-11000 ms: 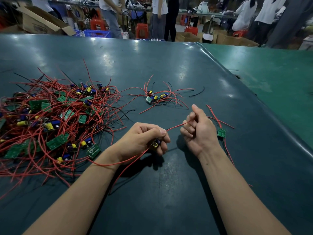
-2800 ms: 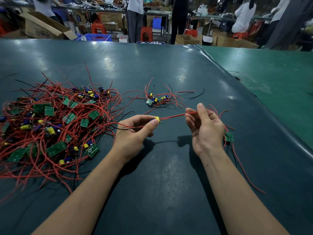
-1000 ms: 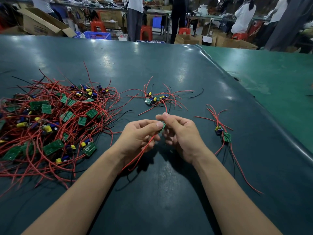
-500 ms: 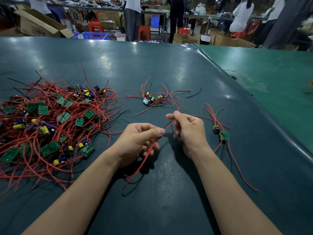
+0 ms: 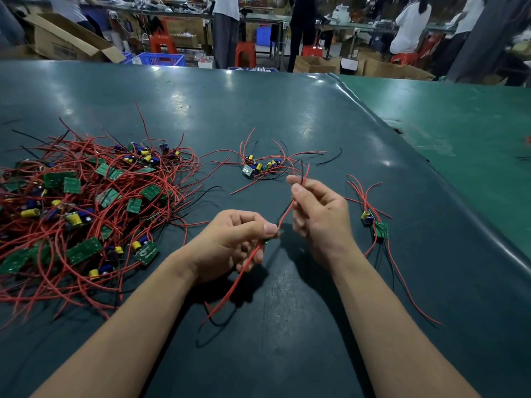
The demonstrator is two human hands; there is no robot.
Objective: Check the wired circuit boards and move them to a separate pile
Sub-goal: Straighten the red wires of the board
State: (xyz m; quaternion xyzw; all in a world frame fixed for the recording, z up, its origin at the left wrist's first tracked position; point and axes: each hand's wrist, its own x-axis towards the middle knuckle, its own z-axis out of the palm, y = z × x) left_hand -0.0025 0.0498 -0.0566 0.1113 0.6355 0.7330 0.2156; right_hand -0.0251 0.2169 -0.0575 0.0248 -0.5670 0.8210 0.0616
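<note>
My left hand pinches a small wired circuit board between thumb and fingers; the board is mostly hidden, with only a green edge showing. Its red and black wires run up to my right hand, which pinches them near their tips. More of its wires hang below my left hand onto the table. A big tangled pile of green boards and red wires lies at the left. A small pile of boards sits beyond my hands. Another wired board lies to the right of my right hand.
The work surface is a dark green mat whose raised edge runs diagonally at the right, with a lighter green table past it. Cardboard boxes, red stools and standing people fill the background.
My right hand has slid up along the wires, away from my left hand, stretching them out. My left hand stays in place holding the board.
</note>
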